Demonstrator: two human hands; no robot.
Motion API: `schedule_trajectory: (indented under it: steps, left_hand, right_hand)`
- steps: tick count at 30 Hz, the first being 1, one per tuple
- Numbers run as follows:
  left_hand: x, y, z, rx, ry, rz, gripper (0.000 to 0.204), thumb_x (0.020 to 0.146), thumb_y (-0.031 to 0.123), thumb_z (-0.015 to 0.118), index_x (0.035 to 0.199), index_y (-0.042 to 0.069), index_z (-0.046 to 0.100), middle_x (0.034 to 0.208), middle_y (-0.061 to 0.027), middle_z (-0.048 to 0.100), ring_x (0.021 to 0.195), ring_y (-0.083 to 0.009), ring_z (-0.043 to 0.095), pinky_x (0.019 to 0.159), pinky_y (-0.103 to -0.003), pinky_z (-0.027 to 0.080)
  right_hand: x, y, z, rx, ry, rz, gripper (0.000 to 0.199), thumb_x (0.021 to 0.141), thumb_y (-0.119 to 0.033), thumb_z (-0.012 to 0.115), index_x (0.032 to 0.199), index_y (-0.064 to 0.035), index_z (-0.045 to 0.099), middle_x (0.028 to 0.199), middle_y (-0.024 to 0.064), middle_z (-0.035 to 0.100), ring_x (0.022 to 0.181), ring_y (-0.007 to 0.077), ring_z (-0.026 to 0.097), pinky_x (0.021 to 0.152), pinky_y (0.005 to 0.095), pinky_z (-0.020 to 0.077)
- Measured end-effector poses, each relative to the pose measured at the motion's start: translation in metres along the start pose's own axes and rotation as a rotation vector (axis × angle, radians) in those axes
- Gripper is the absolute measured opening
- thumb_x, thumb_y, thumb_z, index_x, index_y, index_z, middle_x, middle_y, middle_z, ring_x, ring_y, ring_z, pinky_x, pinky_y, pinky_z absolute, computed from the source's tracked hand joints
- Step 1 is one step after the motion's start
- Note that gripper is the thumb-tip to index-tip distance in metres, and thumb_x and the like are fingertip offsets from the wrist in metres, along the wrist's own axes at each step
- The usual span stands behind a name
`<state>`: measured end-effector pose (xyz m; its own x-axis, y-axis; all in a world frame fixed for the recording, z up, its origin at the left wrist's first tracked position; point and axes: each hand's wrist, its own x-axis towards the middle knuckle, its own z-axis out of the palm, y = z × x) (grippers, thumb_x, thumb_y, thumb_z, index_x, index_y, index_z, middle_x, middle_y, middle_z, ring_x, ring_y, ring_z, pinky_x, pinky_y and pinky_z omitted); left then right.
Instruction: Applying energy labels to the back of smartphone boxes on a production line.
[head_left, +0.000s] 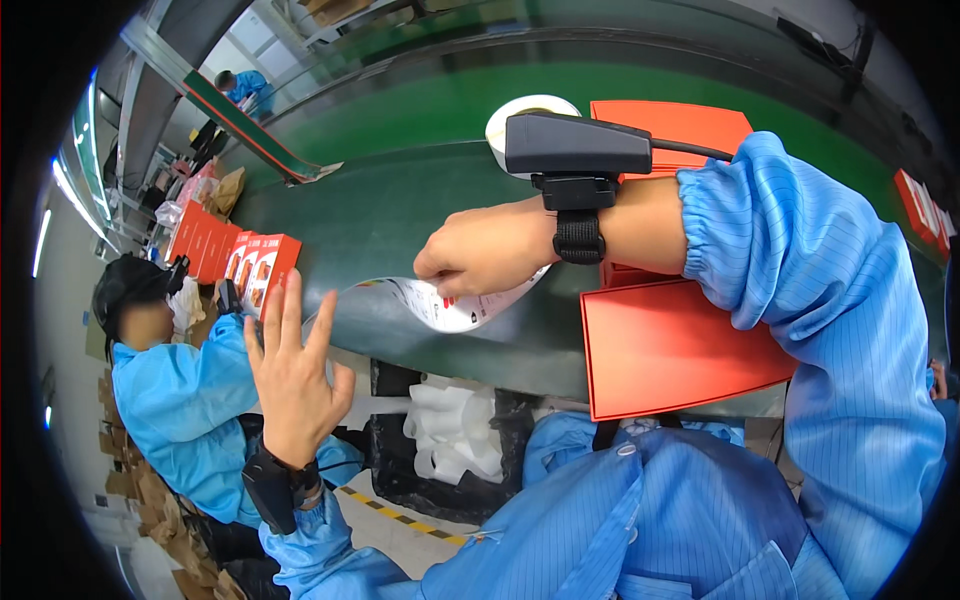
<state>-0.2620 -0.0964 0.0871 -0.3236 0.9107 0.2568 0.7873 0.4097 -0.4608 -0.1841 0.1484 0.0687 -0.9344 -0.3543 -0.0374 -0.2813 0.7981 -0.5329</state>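
My right hand [495, 245] is closed, its fingers pinching a curled white printed label strip [458, 318] above the green work surface. The strip bows downward below the hand and has red marks on it; part of it is hidden behind the fingers. Raised at the left, with fingers spread, my left hand [295, 385] holds nothing and is apart from the strip. Just beyond my right wrist sits a white roll [497, 130], partly covered by the black device on that wrist. An orange-red box [685, 350] lies below my right forearm.
More orange-red boxes [675, 115] lie behind my right arm, and upright red printed boxes [262, 262] stand at the left. Under the table edge is a black-lined bin [395, 455] of white backing paper [455, 430]. A co-worker in blue [180, 400] sits at the left.
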Motion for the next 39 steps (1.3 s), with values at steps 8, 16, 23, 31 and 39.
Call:
schedule_trajectory:
  steps: [8, 16, 23, 31, 39]
  left_hand:
    - [-0.001, -0.006, 0.057, -1.225, -0.006, -0.179, 0.059, 0.073, 0.017, 0.070, 0.125, 0.000, 0.047, 0.118, -0.0157, 0.055, 0.110, -0.0238, 0.051, 0.095, -0.036, 0.037]
    - [-0.002, -0.001, 0.070, -1.957, -0.765, -0.184, 0.025, 0.089, 0.015, 0.055, 0.099, -0.007, 0.061, 0.090, -0.0100, 0.066, 0.081, -0.0125, 0.061, 0.074, -0.025, 0.049]
    - [0.023, 0.042, 0.009, -2.253, -0.166, -0.277, 0.030, 0.092, 0.017, 0.049, 0.101, -0.010, 0.056, 0.095, -0.0156, 0.064, 0.084, -0.0194, 0.064, 0.074, -0.029, 0.052]
    - [0.025, 0.072, 0.006, -2.031, -0.135, -0.112, 0.033, 0.089, 0.014, 0.053, 0.110, -0.011, 0.051, 0.101, -0.0168, 0.061, 0.093, -0.0234, 0.061, 0.082, -0.034, 0.049]
    - [0.049, 0.087, -0.015, -2.969, -0.435, -0.550, 0.052, 0.091, 0.027, 0.040, 0.133, -0.002, 0.028, 0.134, -0.0167, 0.038, 0.125, -0.0278, 0.037, 0.105, -0.048, 0.024]
  right_hand:
    - [-0.012, -0.014, -0.033, 0.492, -0.047, -0.008, 0.017, 0.082, -0.015, 0.056, 0.093, -0.0020, 0.058, 0.081, 0.0034, 0.062, 0.072, 0.0087, 0.058, 0.062, 0.0246, 0.0458]
    - [-0.021, 0.011, -0.050, -0.252, 0.640, -0.081, 0.021, 0.076, -0.017, 0.061, 0.094, -0.0057, 0.063, 0.091, 0.0114, 0.059, 0.088, 0.0254, 0.056, 0.075, 0.0359, 0.0467]
    - [-0.065, -0.056, -0.004, -0.254, 0.652, -0.069, 0.031, 0.077, -0.019, 0.066, 0.103, -0.0028, 0.059, 0.094, 0.0100, 0.051, 0.084, 0.0257, 0.055, 0.072, 0.0347, 0.0462]
    - [-0.073, -0.036, -0.005, 0.056, 0.671, -0.217, 0.032, 0.078, -0.010, 0.065, 0.107, -0.0010, 0.058, 0.086, 0.0091, 0.054, 0.081, 0.0236, 0.056, 0.069, 0.0336, 0.0476]
    - [-0.074, -0.031, -0.001, -0.008, 0.594, -0.293, 0.025, 0.071, -0.005, 0.068, 0.095, -0.0028, 0.060, 0.086, 0.0065, 0.051, 0.080, 0.0228, 0.053, 0.068, 0.0336, 0.0442]
